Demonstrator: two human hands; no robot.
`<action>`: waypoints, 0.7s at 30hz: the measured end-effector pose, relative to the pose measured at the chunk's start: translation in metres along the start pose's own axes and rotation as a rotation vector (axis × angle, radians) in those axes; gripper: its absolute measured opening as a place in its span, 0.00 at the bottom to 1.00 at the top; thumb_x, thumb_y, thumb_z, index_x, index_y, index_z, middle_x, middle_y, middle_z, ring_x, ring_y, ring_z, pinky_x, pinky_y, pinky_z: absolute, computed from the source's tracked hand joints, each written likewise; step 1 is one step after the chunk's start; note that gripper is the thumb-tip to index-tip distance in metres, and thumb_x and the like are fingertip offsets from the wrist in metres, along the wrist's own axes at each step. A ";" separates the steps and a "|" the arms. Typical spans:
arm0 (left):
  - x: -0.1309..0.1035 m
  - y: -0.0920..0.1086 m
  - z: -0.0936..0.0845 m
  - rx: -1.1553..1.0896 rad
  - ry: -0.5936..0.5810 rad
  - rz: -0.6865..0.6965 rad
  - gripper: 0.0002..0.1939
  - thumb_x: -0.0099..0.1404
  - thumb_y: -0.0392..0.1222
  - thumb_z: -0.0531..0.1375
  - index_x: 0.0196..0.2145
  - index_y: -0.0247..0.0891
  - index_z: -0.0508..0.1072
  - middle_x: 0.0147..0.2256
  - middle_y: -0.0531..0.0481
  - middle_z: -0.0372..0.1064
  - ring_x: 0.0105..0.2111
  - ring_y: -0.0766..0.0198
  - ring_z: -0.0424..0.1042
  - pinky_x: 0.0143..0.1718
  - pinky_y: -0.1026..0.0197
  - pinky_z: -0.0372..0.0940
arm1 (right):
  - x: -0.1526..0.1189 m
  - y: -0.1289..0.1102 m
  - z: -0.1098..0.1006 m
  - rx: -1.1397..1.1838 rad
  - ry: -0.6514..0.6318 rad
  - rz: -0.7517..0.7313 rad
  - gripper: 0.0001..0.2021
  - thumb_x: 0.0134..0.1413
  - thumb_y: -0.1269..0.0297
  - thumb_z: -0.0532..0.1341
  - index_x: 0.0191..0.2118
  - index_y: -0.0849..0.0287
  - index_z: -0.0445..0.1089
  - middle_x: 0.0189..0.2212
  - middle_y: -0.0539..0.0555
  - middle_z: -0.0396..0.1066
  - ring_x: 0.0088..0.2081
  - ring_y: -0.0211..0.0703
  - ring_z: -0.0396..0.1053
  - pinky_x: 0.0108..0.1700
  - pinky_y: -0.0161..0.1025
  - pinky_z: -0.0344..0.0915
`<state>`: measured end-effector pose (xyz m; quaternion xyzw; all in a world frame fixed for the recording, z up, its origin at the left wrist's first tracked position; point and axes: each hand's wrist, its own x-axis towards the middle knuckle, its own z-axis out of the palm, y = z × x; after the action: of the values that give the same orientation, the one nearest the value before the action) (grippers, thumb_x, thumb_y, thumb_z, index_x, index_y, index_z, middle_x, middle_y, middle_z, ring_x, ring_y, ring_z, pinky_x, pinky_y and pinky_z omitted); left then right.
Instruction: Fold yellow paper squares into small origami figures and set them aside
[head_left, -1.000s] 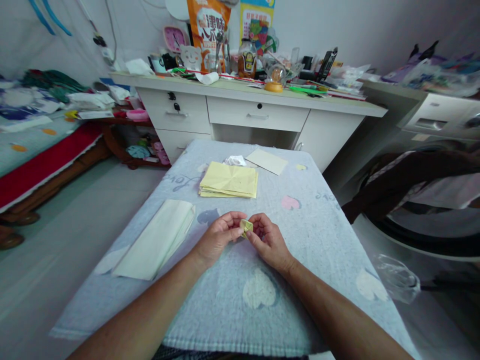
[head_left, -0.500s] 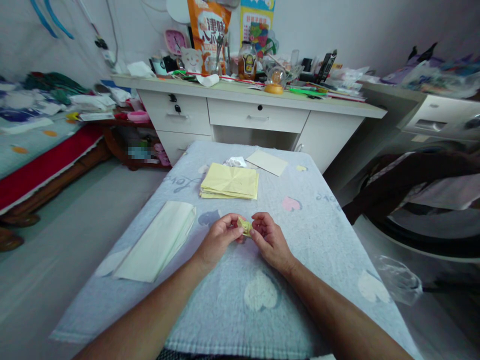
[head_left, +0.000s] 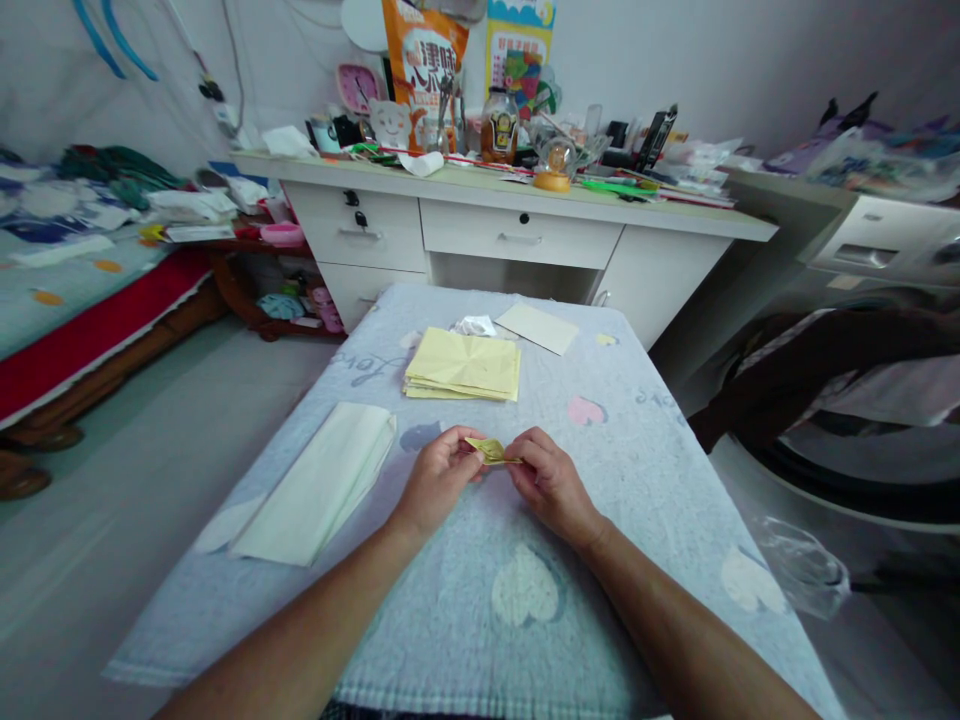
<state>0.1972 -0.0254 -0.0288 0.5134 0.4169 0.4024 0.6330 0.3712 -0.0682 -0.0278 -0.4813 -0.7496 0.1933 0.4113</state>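
Note:
A small folded yellow paper (head_left: pixel 491 451) is held between both hands, above the middle of the cloth-covered table (head_left: pixel 600 480). My left hand (head_left: pixel 444 474) pinches its left end between thumb and fingers. The paper's right tip is gripped by my right hand (head_left: pixel 551 482), thumb against the curled fingers. Beyond the hands lies a stack of yellow paper sheets (head_left: pixel 463 362), the top one creased. To the left of my left hand rests a long folded pale-green sheet (head_left: pixel 319 485).
A crumpled white scrap (head_left: pixel 475 325) and a pale card (head_left: pixel 538 328) lie behind the stack. Farther back, a white desk (head_left: pixel 517 230) carries a jar (head_left: pixel 499 125), an orange snack bag (head_left: pixel 424 70) and clutter. On the right stands a washing machine (head_left: pixel 874 235) with dark cloth hanging out.
The yellow paper went from a compact, raised shape to a flatter one drawn out sideways. My right fingers closed onto its right tip. The whole view shifted slightly.

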 end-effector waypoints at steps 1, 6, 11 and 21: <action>0.000 0.000 0.000 0.017 0.000 -0.001 0.12 0.55 0.41 0.62 0.38 0.35 0.71 0.31 0.49 0.74 0.30 0.63 0.73 0.32 0.62 0.65 | 0.000 0.001 0.000 -0.020 -0.003 -0.011 0.10 0.55 0.75 0.54 0.40 0.55 0.68 0.35 0.53 0.64 0.35 0.39 0.64 0.36 0.35 0.62; 0.000 -0.002 -0.001 0.103 0.007 0.001 0.12 0.54 0.37 0.59 0.38 0.36 0.71 0.30 0.49 0.75 0.29 0.61 0.74 0.28 0.63 0.64 | 0.000 0.005 0.000 -0.065 0.015 -0.016 0.12 0.56 0.76 0.53 0.42 0.55 0.67 0.36 0.53 0.64 0.37 0.40 0.65 0.38 0.35 0.63; 0.000 -0.001 -0.002 0.131 -0.002 -0.004 0.12 0.54 0.37 0.59 0.38 0.36 0.71 0.30 0.49 0.75 0.27 0.62 0.74 0.26 0.64 0.63 | 0.000 0.004 0.000 -0.065 0.011 0.025 0.14 0.53 0.77 0.55 0.44 0.56 0.64 0.37 0.53 0.64 0.35 0.39 0.64 0.37 0.35 0.64; 0.002 -0.004 -0.004 0.114 0.048 0.006 0.14 0.55 0.44 0.61 0.39 0.36 0.71 0.31 0.48 0.75 0.26 0.62 0.74 0.24 0.65 0.62 | 0.000 0.004 -0.002 -0.019 0.010 0.011 0.13 0.53 0.76 0.55 0.43 0.55 0.65 0.40 0.54 0.61 0.36 0.38 0.64 0.35 0.34 0.64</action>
<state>0.1944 -0.0231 -0.0338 0.5400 0.4528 0.3920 0.5913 0.3752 -0.0672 -0.0289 -0.4903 -0.7467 0.1857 0.4094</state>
